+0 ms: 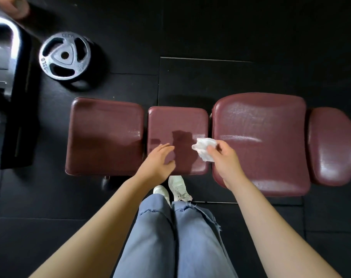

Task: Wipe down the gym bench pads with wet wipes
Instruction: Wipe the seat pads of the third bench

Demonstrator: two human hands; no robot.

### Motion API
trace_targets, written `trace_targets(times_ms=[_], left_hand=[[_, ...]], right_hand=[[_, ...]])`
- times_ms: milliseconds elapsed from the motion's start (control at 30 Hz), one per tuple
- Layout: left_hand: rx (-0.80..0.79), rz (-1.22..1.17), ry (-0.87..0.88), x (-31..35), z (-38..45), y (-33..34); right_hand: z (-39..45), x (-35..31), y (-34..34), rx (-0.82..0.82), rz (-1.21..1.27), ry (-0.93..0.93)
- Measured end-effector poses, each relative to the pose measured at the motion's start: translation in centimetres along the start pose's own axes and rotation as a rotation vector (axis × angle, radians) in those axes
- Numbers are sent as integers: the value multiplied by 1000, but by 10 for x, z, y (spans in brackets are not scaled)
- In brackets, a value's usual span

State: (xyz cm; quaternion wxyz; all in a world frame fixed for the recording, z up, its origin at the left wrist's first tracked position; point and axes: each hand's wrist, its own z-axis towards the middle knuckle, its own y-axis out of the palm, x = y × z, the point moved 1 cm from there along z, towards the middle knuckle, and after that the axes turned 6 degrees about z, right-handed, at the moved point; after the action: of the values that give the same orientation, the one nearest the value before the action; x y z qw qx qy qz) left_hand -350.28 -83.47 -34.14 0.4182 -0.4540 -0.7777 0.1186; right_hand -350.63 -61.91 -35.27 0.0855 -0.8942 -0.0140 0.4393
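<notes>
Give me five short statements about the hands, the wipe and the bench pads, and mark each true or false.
1. The right hand holds a crumpled white wipe. True.
2. The left hand holds a second wipe. False: it holds nothing, its fingers spread over the small middle pad.
3. The bench shows four maroon pads in a row. True.
4. A weight plate lies on the left pad. False: it lies on the floor beyond it.
5. The large pad shows shiny streaks. True.
</notes>
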Motion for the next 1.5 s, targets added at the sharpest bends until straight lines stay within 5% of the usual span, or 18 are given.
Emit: trace_targets(times_ms=[167, 367, 767, 1133, 1400, 1500], left_hand=[[-41, -520, -143, 24, -19, 11], [-9, -753, -158, 46, -45, 12], [104, -437, 104, 117, -41, 11], [-46, -695, -33, 215, 5, 90], [42, -484, -145, 233, 64, 140], [44, -368, -154, 221, 75, 136]], right_hand=[[-25, -8, -2, -14, 19, -33], [-71, -23, 6, -13, 103, -13], [-87, -47, -49, -70, -7, -60], [-34, -48, -196, 41, 229, 34], [39, -33, -278, 21, 185, 117], [70, -27, -289, 63, -11, 96]])
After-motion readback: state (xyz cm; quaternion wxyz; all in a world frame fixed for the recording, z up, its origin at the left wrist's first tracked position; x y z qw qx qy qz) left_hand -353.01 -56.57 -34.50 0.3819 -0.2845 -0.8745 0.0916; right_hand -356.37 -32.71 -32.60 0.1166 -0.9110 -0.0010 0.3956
